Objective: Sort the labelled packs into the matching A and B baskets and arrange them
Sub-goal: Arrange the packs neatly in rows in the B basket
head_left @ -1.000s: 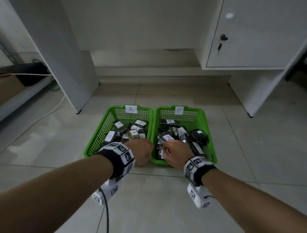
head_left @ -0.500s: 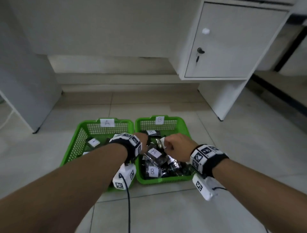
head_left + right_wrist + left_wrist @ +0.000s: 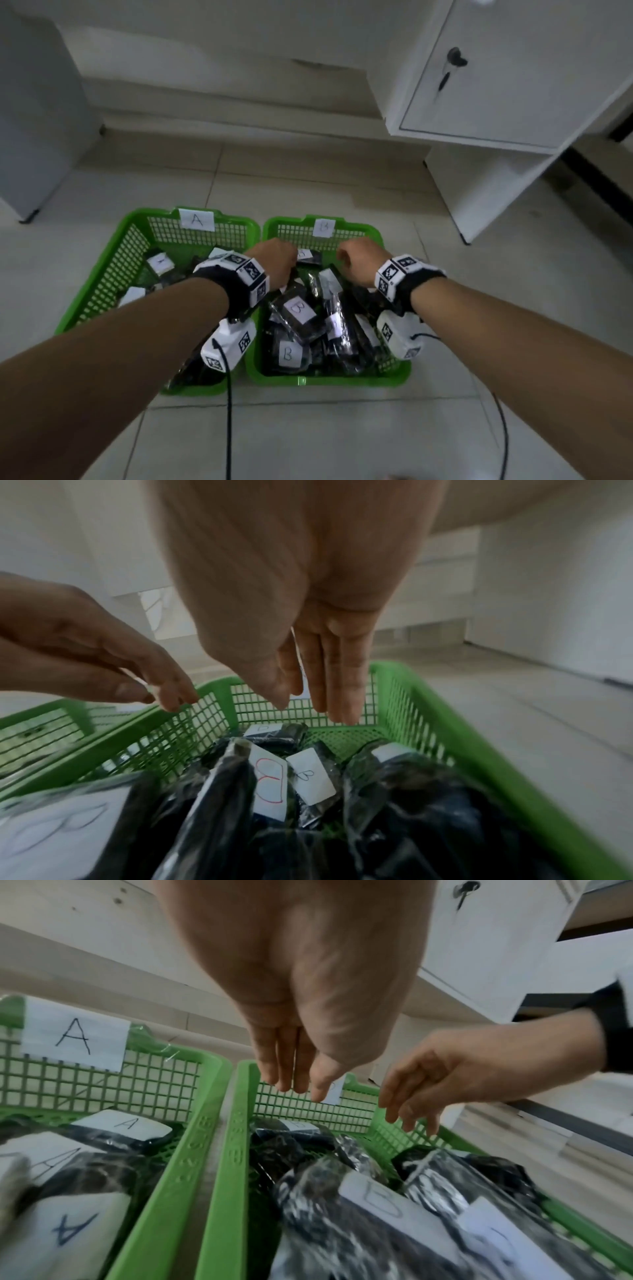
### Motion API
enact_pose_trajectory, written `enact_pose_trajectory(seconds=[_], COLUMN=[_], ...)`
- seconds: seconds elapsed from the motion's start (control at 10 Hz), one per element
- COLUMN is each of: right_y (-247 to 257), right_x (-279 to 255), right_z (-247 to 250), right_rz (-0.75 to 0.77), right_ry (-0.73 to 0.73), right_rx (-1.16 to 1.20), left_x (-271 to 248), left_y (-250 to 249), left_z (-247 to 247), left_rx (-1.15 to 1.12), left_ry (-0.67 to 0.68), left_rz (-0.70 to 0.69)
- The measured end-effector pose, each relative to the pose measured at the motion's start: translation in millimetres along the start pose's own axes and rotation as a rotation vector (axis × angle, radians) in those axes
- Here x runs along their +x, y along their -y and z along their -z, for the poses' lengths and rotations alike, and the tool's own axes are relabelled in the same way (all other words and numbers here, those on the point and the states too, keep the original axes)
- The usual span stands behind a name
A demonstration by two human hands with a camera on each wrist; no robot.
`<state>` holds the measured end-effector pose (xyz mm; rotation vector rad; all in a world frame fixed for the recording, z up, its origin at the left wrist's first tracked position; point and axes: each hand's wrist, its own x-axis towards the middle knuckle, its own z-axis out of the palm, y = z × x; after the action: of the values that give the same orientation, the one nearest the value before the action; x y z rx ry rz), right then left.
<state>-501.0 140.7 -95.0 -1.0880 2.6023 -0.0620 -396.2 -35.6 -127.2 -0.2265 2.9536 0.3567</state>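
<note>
Two green baskets stand side by side on the tiled floor. Basket A [image 3: 102, 274] is on the left and basket B [image 3: 329, 381] on the right, each with a paper letter on its far wall. Both hold dark plastic-wrapped packs with white labels, such as an A pack [image 3: 160, 263] and a B pack [image 3: 298, 308]. My left hand [image 3: 274, 260] and right hand [image 3: 359, 260] hover over the far part of basket B. In the wrist views the left hand [image 3: 298, 1056] and right hand [image 3: 318, 683] have straight fingers pointing down and hold nothing.
A white cabinet [image 3: 513, 85] with a key in its door stands at the back right, its side panel [image 3: 479, 192] reaching the floor near basket B. A grey panel [image 3: 34, 120] stands at the back left. Black cables [image 3: 227, 428] trail from the wrist cameras.
Both hands have moved from the baskets' near edge to the far part of basket B. The right hand's curled fingers have straightened. The head view has shifted closer.
</note>
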Motion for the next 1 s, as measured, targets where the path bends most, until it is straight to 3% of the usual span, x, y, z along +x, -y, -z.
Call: enact_pose_trajectory(seconds=[0.2,0.3,0.4,0.5,0.6,0.7,0.8,1.0], right_y=[-26.0,-31.0,-32.7,-33.2,-33.4,-34.4,-31.7,-32.3], right_x=[66.9,82.9,90.7,97.2,95.8,91.9,85.1,64.9], right_z=[-32.8,-48.4,-57.5,-67.8,-67.7,-59.3,-48.1,-18.4], right_rz=[0.055,0.069,0.068,0.085,0.065,0.074,0.092,0.1], right_ry=[0.092,0.102,0.137,0.15,0.156,0.167,0.207,0.17], right_rx=[-0.012,0.105,0.14,0.142,0.173,0.225,0.203,0.068], left_x=[40.5,48.7,51.3,57.7,49.3,52.8,48.3,38.2], left_y=[-6.2,-15.0,-17.6,-27.2,-37.9,-21.0,-14.5,-21.8], left_z=[-2.4,-7.3,-27.7,-53.2,-54.6,-47.1,-45.4,-32.1], left_rx=[0.059,0.105,0.105,0.152,0.188,0.179,0.166,0.039], left_ry=[0.129,0.245,0.277,0.143,0.085,0.219,0.244,0.069], left_rz=[0.021,0.116,0.182,0.39,0.379,0.244,0.22,0.15])
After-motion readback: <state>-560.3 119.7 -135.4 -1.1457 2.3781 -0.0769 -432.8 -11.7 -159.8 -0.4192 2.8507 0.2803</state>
